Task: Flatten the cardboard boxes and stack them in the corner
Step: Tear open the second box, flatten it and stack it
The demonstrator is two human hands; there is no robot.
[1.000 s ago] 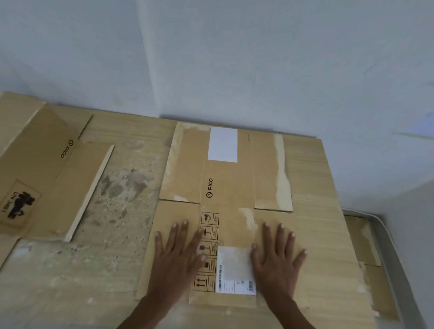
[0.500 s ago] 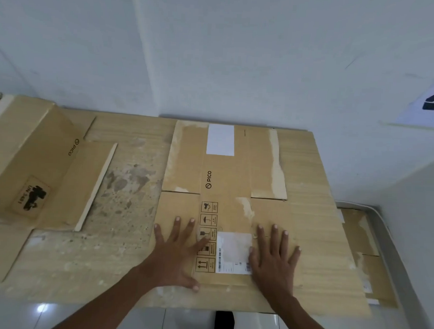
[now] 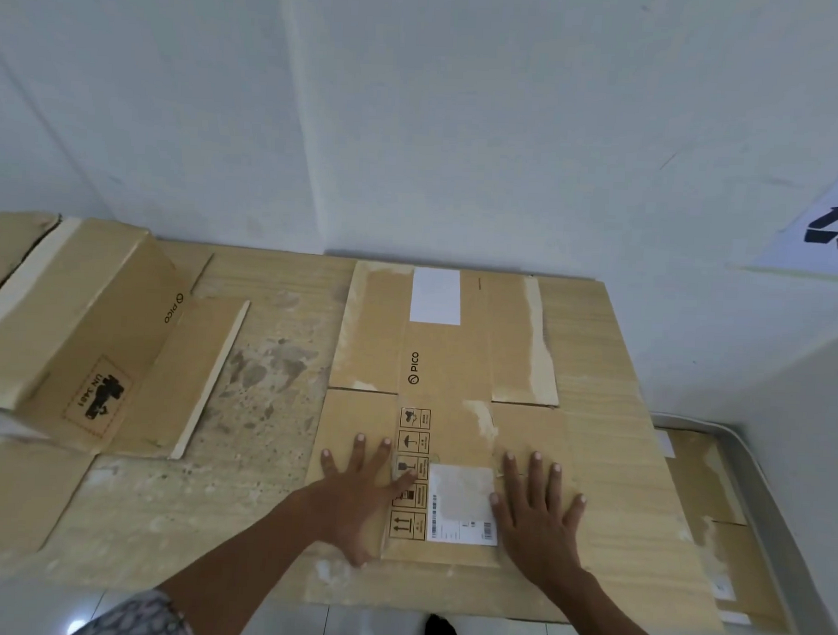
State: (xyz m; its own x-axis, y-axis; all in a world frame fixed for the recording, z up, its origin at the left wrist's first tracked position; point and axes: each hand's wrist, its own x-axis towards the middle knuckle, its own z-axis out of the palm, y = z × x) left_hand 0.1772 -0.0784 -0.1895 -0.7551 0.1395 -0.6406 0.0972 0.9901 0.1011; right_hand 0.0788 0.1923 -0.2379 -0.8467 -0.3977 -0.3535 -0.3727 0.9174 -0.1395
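Directly beneath both hands, a flattened cardboard box (image 3: 444, 405) lies on a larger sheet of flat cardboard (image 3: 604, 421) spread over the floor against a white wall (image 3: 464, 127). The left hand (image 3: 358, 499) presses palm down on the near left panel of the box, fingers spread and straight, holding nothing. The right hand (image 3: 538, 512) presses palm down on the near right panel in the same way, fingers fanned, also holding nothing. Between the two hands sits a white shipping label (image 3: 464, 504) with barcodes, and just left of it, partly under the left hand's fingertips, runs a column of printed handling symbols (image 3: 411, 475). Beyond the fingertips, the box's centre strip carries the printed word PICO (image 3: 413, 367) and, farther away near the wall, a blank white sticker (image 3: 435, 296). Pale strips of torn tape mark the flaps on either side of that strip.

Well to the left of the left hand stands a second cardboard box (image 3: 85, 331), not flattened, with a PICO mark and a UN 3481 stamp on its side and one loose flap lying open toward the hands. Well to the right of the right hand, more flattened cardboard (image 3: 707, 488) lies beside the wall. High on that right wall hangs a white paper sign (image 3: 829, 225) with dark recycling arrows. A patterned sleeve (image 3: 140, 617) shows at the near left edge.
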